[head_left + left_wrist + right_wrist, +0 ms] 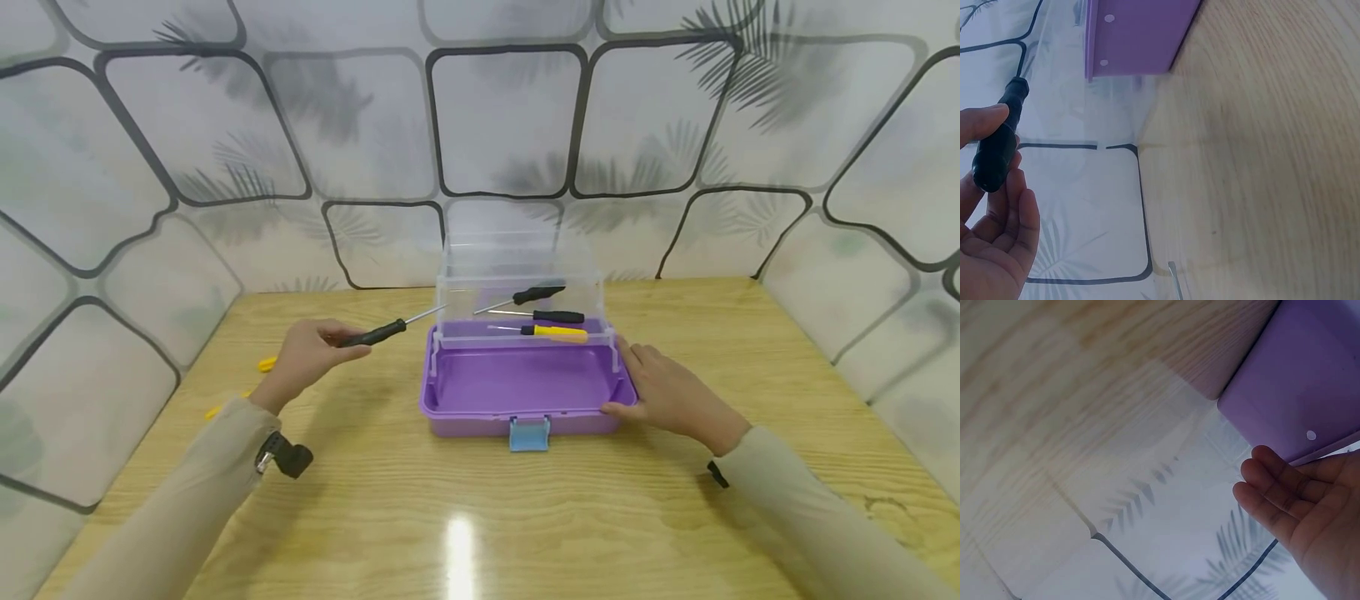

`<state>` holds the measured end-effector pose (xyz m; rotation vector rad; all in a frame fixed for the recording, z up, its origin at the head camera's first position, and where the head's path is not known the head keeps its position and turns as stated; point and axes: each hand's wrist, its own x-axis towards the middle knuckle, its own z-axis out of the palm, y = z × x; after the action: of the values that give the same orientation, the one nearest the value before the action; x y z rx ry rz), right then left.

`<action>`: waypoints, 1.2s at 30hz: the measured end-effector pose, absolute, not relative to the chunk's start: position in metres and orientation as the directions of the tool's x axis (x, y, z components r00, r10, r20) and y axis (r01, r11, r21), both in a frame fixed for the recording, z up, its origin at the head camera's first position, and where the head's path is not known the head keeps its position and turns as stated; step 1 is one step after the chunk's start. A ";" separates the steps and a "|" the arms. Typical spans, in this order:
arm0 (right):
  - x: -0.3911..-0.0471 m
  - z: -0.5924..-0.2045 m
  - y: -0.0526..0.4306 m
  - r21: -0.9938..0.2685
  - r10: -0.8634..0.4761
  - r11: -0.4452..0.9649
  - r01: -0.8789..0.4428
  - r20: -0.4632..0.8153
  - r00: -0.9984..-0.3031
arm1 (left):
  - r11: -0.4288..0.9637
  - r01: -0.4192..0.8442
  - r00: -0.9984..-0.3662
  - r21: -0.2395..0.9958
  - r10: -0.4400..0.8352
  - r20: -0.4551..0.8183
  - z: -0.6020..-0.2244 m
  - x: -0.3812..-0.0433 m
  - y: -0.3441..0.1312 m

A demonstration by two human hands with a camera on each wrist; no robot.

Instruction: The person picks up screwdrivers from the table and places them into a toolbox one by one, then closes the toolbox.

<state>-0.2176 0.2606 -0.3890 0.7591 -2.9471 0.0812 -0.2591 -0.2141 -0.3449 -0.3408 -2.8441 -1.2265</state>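
Note:
My left hand [311, 358] holds a screwdriver [378, 333] by its black handle, the metal shaft pointing toward the box. In the left wrist view, the thumb lies across that handle [999, 140]. An uncovered purple toolbox [525, 379] with a blue latch [529, 434] stands at the middle of the table. My right hand [671, 392] rests on its right side, thumb at the front corner, fingers extended along the wall. Over the back of the box, a black-handled screwdriver [558, 317], a second black one [540, 293] and a yellow-handled screwdriver [558, 333] lie at the clear tray.
Partly hidden behind my left forearm, a yellow item [267, 364] and another yellow piece [213, 412] lie on the wooden table [375, 508]. The clear plastic part [517, 250] stands raised at the back of the box. Patterned walls [510, 117] enclose the table's back and sides.

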 end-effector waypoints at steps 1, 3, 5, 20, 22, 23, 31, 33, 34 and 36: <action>-0.218 -0.389 0.261 -0.027 -0.479 0.875 -0.484 0.108 -0.871 | 0.670 0.212 -0.975 0.712 0.192 0.110 -0.344 -0.260 -0.213; -0.218 -0.389 0.261 -0.027 -0.477 0.876 -0.482 0.104 -0.873 | 0.675 0.220 -0.973 0.704 0.199 0.114 -0.342 -0.261 -0.211; -0.217 -0.388 0.261 -0.029 -0.476 0.876 -0.481 0.101 -0.873 | 0.682 0.224 -0.972 0.696 0.205 0.113 -0.339 -0.263 -0.209; -0.217 -0.387 0.259 -0.019 -0.474 0.878 -0.478 0.099 -0.875 | 0.661 0.269 -0.958 0.700 0.260 0.123 -0.321 -0.279 -0.190; -0.217 -0.386 0.259 -0.020 -0.475 0.878 -0.478 0.097 -0.875 | 0.656 0.276 -0.955 0.703 0.268 0.125 -0.319 -0.281 -0.186; -0.216 -0.386 0.259 -0.021 -0.474 0.878 -0.478 0.096 -0.875 | 0.653 0.280 -0.954 0.704 0.273 0.126 -0.318 -0.282 -0.184; -0.216 -0.386 0.259 -0.028 -0.474 0.878 -0.478 0.098 -0.875 | 0.649 0.323 -0.938 0.689 0.318 0.140 -0.315 -0.291 -0.171; -0.216 -0.386 0.259 -0.030 -0.474 0.877 -0.479 0.097 -0.875 | 0.656 0.325 -0.937 0.681 0.323 0.135 -0.314 -0.293 -0.168; -0.216 -0.386 0.259 -0.029 -0.475 0.877 -0.480 0.097 -0.874 | 0.658 0.326 -0.936 0.679 0.325 0.134 -0.313 -0.294 -0.166; -0.216 -0.387 0.259 -0.029 -0.476 0.876 -0.481 0.097 -0.874 | 0.657 0.331 -0.934 0.678 0.330 0.137 -0.313 -0.297 -0.163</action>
<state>-0.2158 0.2593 -0.3865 0.7565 -2.9587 0.0799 -0.2966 -0.1630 -0.3126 -0.5697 -2.8573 -1.1695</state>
